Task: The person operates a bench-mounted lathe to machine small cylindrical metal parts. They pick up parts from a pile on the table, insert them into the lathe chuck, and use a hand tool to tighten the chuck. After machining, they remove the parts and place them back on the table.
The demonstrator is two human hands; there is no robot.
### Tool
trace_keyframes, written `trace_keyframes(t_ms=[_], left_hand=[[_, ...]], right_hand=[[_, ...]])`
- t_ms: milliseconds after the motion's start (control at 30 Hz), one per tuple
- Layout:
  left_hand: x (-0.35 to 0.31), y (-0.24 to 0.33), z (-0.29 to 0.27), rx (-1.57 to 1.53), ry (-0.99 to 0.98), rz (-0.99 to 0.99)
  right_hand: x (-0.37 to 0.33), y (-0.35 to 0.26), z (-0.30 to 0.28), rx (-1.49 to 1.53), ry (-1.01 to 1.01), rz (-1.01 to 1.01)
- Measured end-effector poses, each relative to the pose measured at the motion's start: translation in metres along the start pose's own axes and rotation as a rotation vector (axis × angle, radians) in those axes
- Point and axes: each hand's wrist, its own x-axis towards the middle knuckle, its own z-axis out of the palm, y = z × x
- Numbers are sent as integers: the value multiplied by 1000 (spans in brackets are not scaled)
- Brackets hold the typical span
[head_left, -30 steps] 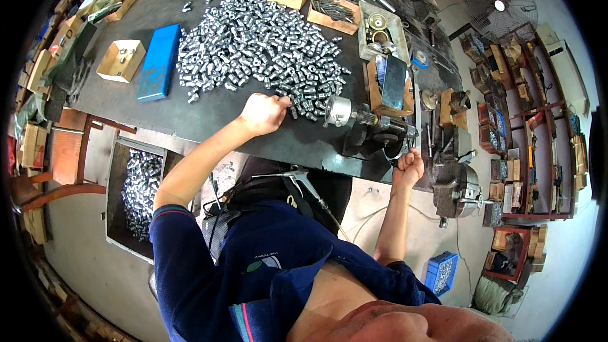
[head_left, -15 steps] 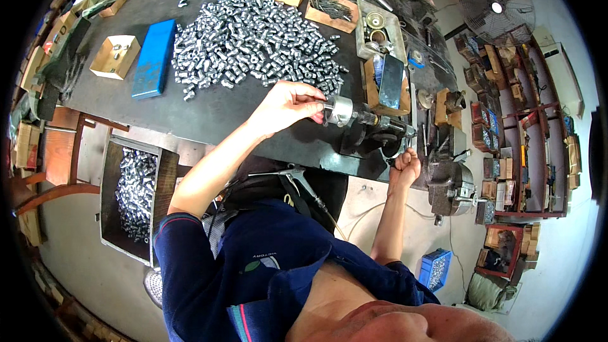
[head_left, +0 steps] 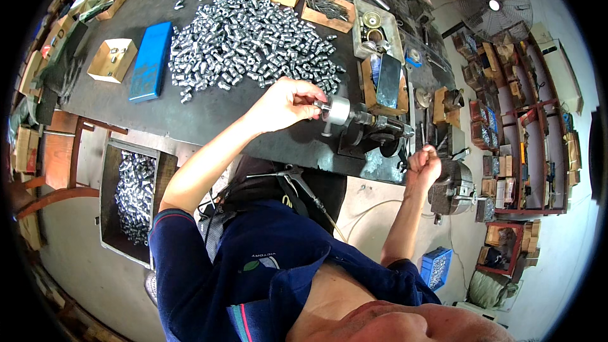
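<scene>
My left hand [head_left: 286, 106] is pinched round a small metal fitting [head_left: 319, 106] at the mouth of a silver chuck [head_left: 338, 111]. The chuck sits at the left end of a dark bench-mounted spindle fixture [head_left: 373, 133], close to the table's front edge. A short peg juts down from the chuck. Right of the fixture, my right hand [head_left: 425, 164] is closed with its fingers curled; what lies inside them is hidden. Behind my left hand spreads a large heap of similar shiny metal fittings [head_left: 250, 41] on the dark table [head_left: 209, 123].
A blue box [head_left: 151, 62] and a small open carton [head_left: 112, 61] lie left of the heap. A phone [head_left: 388, 81] leans on a wooden box behind the fixture. A vise [head_left: 451, 187] stands right of my right hand. A drawer of fittings [head_left: 134, 196] is at lower left.
My right hand has moved to the right, away from the fixture. The chuck has turned, so its peg now points down. My left hand stays at the chuck's mouth.
</scene>
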Motion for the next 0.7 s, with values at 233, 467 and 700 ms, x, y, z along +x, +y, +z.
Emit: trace_keyframes(t_ms=[233, 467, 700], left_hand=[[-3, 2, 3, 1, 42, -7], [-3, 5, 9, 23, 164, 13], [0, 1, 9, 19, 133, 17]], right_hand=[[70, -9, 27, 165, -14, -27], [114, 54, -1, 105, 101, 34], [57, 96, -40, 2, 397, 1]])
